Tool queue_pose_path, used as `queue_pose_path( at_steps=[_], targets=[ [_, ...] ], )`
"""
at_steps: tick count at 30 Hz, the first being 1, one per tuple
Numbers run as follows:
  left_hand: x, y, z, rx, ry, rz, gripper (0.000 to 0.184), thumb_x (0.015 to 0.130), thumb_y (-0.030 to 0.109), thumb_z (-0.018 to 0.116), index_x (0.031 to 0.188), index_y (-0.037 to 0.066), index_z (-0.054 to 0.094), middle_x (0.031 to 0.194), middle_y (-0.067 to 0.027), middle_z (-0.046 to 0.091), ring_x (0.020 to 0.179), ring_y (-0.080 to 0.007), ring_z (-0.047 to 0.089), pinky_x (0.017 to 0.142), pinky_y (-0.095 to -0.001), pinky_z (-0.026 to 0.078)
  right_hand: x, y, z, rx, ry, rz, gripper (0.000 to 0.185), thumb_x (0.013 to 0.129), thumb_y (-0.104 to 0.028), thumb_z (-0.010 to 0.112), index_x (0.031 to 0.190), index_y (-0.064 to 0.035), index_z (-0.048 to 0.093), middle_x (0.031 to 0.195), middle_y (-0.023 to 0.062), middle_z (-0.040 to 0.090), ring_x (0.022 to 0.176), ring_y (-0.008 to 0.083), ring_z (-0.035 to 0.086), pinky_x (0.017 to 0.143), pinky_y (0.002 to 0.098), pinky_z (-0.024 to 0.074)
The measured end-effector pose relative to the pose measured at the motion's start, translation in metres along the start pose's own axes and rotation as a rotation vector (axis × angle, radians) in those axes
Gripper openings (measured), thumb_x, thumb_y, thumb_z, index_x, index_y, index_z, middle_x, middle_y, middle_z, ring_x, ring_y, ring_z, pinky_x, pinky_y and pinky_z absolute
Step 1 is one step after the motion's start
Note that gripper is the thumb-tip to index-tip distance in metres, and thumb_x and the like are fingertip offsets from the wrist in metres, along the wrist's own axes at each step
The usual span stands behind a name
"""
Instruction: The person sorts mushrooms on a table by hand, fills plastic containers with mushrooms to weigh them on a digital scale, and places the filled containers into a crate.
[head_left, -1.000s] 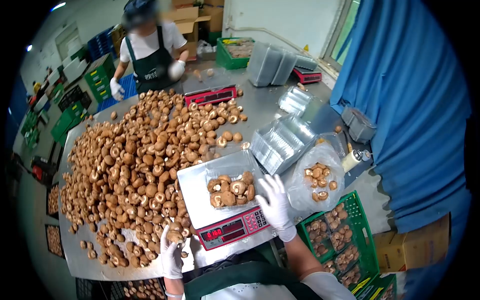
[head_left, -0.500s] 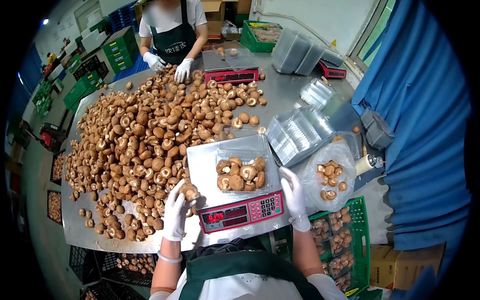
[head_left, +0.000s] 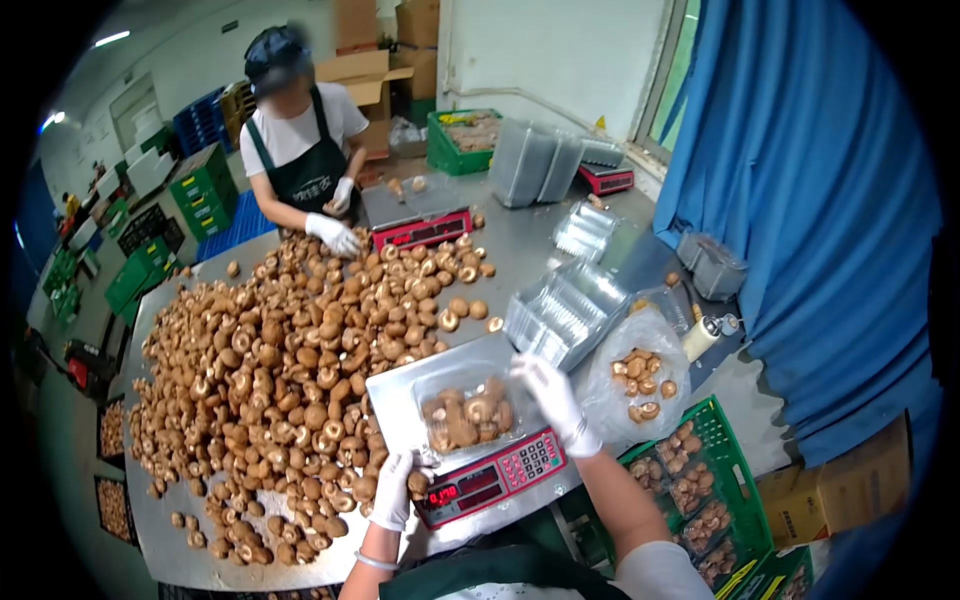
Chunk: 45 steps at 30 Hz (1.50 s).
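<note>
The clear, thin-walled plastic tray of brown mushrooms sits in front of me on the bare metal platform of a red-fronted electronic scale, whose lit digits seem to read 0.170. A full cluster of caps already fills it, rounded and matt under the shiny plastic; whether a lid lies over them I cannot tell. My white-gloved left hand, at the scale's near left corner, has thumb and fingers closed on one brown, round-capped mushroom, which is outside the tray. My white-gloved right hand reaches to the tray's right edge, fingers stretched and loosely together; I cannot tell if they pinch the plastic. Just beyond, a nested stack of ridged clear trays waits unfilled, and a limp, translucent plastic bag holds a few more mushrooms. Several packs are done, lying filled in a green slatted plastic crate on my right. Far more is left: a broad, knobbly heap of brown mushrooms, some showing pale gills and stems, spreads loose over the smooth steel table. Across it, a co-worker in a dark green apron handles mushrooms too.
</note>
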<state>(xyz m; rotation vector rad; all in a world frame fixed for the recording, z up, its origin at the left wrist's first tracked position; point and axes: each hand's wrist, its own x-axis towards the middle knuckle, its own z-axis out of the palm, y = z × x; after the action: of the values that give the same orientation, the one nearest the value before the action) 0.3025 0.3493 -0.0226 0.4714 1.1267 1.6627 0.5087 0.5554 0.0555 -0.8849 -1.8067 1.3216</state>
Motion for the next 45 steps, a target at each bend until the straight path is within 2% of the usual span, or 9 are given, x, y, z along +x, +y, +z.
queue_pose_path(
  at_steps=[4, 8, 15, 24, 30, 32, 34, 40, 45],
  targets=[
    [0.003, 0.013, 0.014, -0.01, 0.031, -0.108, 0.021, 0.098, 0.02, 0.05, 0.108, 0.002, 0.055, 0.085, -0.0068, 0.062, 0.068, -0.0158, 0.062, 0.063, -0.0267, 0.051, -0.043, 0.019, 0.018, -0.599, 0.253, -0.157, 0.037, 0.084, -0.035, 0.067, 0.103, -0.0045, 0.063, 0.094, 0.0146, 0.066, 0.088, 0.0312, 0.064, 0.08, 0.0354, 0.0503],
    [0.016, -0.002, 0.002, 0.081, 0.0, -0.11, 0.017, 0.091, 0.01, 0.058, 0.106, 0.001, 0.054, 0.084, -0.0103, 0.062, 0.066, -0.0167, 0.061, 0.059, -0.0275, 0.051, -0.053, 0.044, 0.01, -0.149, -0.201, 0.436, 0.032, 0.093, -0.034, 0.058, 0.099, -0.003, 0.06, 0.075, 0.005, 0.06, 0.066, 0.0129, 0.058, 0.065, 0.0304, 0.0487],
    [0.008, 0.017, 0.052, 0.207, -0.058, 0.014, 0.012, 0.081, 0.0, 0.049, 0.081, 0.01, 0.043, 0.067, -0.0045, 0.053, 0.055, -0.0144, 0.052, 0.048, -0.0253, 0.044, -0.065, 0.062, 0.028, 0.264, 0.118, 0.249, 0.018, 0.097, -0.021, 0.051, 0.094, -0.0036, 0.057, 0.076, 0.0009, 0.06, 0.067, 0.0086, 0.059, 0.062, 0.0247, 0.0488],
    [-0.023, -0.008, 0.119, 0.524, -0.776, -0.288, 0.02, 0.094, 0.007, 0.053, 0.112, -0.001, 0.054, 0.097, -0.0121, 0.066, 0.076, -0.0144, 0.06, 0.074, -0.0254, 0.048, -0.222, 0.0, -0.16, 0.334, 0.927, 0.164, 0.019, 0.098, -0.024, 0.049, 0.101, -0.0062, 0.054, 0.098, 0.0043, 0.058, 0.091, 0.0151, 0.059, 0.072, 0.031, 0.0553],
    [-0.028, -0.001, 0.085, 0.272, -0.552, -0.332, 0.031, 0.095, 0.025, 0.05, 0.109, -0.002, 0.056, 0.091, -0.0152, 0.065, 0.067, -0.0167, 0.06, 0.062, -0.0256, 0.048, -0.386, 0.104, -0.254, 0.525, 1.128, 0.335, 0.011, 0.092, -0.021, 0.059, 0.089, -0.0114, 0.054, 0.077, -0.0005, 0.054, 0.064, 0.0098, 0.052, 0.055, 0.025, 0.0481],
    [-0.031, 0.004, 0.076, 0.204, -0.443, -0.346, 0.036, 0.097, 0.026, 0.045, 0.114, -0.005, 0.055, 0.093, -0.0195, 0.065, 0.066, -0.0189, 0.061, 0.053, -0.0274, 0.05, -0.395, 0.127, -0.257, 0.005, 1.379, 0.573, 0.006, 0.087, -0.01, 0.061, 0.091, -0.0086, 0.057, 0.08, 0.0025, 0.058, 0.068, 0.0142, 0.056, 0.063, 0.0288, 0.0511],
    [-0.037, 0.009, 0.075, 0.132, -0.372, -0.323, 0.036, 0.096, 0.025, 0.046, 0.113, -0.005, 0.055, 0.094, -0.0189, 0.065, 0.067, -0.0189, 0.062, 0.055, -0.0275, 0.05, -0.392, 0.158, -0.276, -0.883, 1.26, 0.47, 0.016, 0.084, -0.008, 0.063, 0.099, -0.0045, 0.061, 0.092, 0.0088, 0.064, 0.082, 0.0219, 0.062, 0.077, 0.034, 0.052],
    [-0.06, 0.0, 0.07, -0.01, -0.269, -0.339, 0.041, 0.096, 0.031, 0.045, 0.111, -0.005, 0.057, 0.095, -0.0148, 0.066, 0.072, -0.0185, 0.062, 0.069, -0.0276, 0.049, -0.156, 0.054, -0.206, -0.655, 0.708, 0.052, 0.021, 0.082, -0.009, 0.062, 0.102, -0.0024, 0.063, 0.102, 0.0119, 0.065, 0.098, 0.0277, 0.061, 0.09, 0.0363, 0.0452],
    [-0.093, 0.011, 0.047, -0.072, -0.101, -0.282, 0.041, 0.098, 0.031, 0.043, 0.118, -0.003, 0.054, 0.1, -0.0122, 0.065, 0.076, -0.0158, 0.061, 0.069, -0.0266, 0.049, -0.006, 0.037, -0.097, -1.048, 0.464, -0.384, 0.032, 0.083, -0.016, 0.061, 0.112, -0.0035, 0.058, 0.114, 0.0129, 0.06, 0.116, 0.0319, 0.05, 0.102, 0.0489, 0.0325]
  ],
)
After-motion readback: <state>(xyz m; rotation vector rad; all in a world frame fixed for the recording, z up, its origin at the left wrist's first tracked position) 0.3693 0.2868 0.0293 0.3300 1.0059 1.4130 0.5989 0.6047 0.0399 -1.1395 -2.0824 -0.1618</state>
